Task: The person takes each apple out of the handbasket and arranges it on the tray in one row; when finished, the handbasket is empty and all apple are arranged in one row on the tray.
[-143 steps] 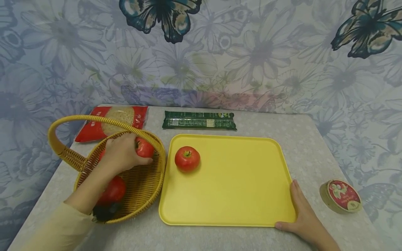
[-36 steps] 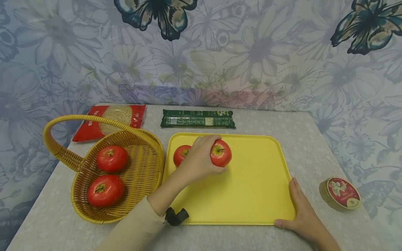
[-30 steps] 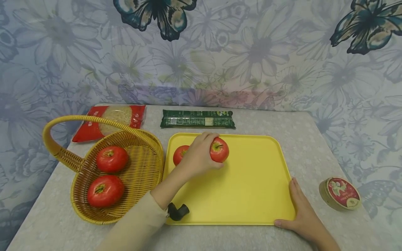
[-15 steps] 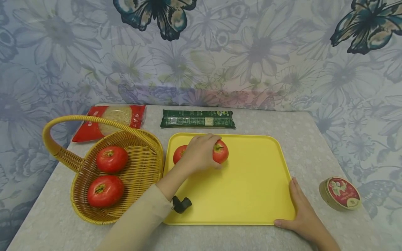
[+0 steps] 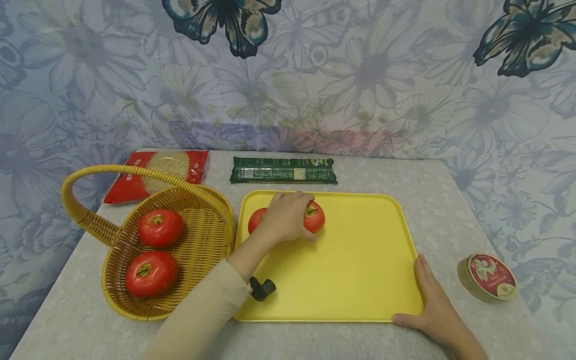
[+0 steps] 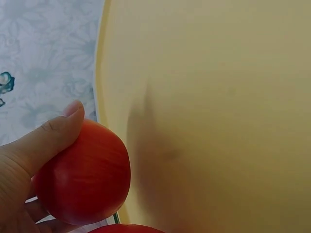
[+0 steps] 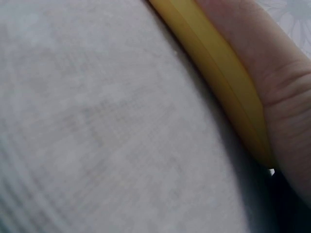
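Now the left hand curls round a red fruit over the far half of the yellow tray, while the right hand rests spread against its near right corner.

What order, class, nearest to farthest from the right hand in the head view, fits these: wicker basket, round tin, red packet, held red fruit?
1. Round tin: right of the right hand.
2. Red fruit: in the left hand.
3. Wicker basket: left of the tray.
4. Red packet: back left, partly behind the basket.
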Available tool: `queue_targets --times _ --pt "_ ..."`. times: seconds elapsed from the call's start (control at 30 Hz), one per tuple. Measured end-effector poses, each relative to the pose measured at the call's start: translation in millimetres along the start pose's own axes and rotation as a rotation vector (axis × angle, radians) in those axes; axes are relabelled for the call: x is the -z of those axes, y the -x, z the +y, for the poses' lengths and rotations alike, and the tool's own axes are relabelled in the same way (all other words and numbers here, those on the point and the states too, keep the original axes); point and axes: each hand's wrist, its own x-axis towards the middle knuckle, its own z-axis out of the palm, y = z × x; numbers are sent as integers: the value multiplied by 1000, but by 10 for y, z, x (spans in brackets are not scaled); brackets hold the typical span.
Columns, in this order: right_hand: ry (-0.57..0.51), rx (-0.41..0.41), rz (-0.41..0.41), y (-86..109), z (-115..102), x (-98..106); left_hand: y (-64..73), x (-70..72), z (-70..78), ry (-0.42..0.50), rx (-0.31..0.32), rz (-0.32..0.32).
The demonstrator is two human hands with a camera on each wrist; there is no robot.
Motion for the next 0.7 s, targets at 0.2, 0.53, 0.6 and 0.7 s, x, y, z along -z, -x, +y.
queue_targets --times 0.2,0.53,0.6,0.7 --pt "-10 -10 -7 -15 -4 7 -25 -15 5 -36 -20 -31" --pt "-24 -13 -6 -17 -16 12 -21 -37 27 -142 -42 -65" --pt "-24 -17 -6 -13 -18 13 -16 -30 35 -140 -39 -71" --pt "-22 -21 -7 -8 -20 15 -8 -16 46 -132 -31 -81"
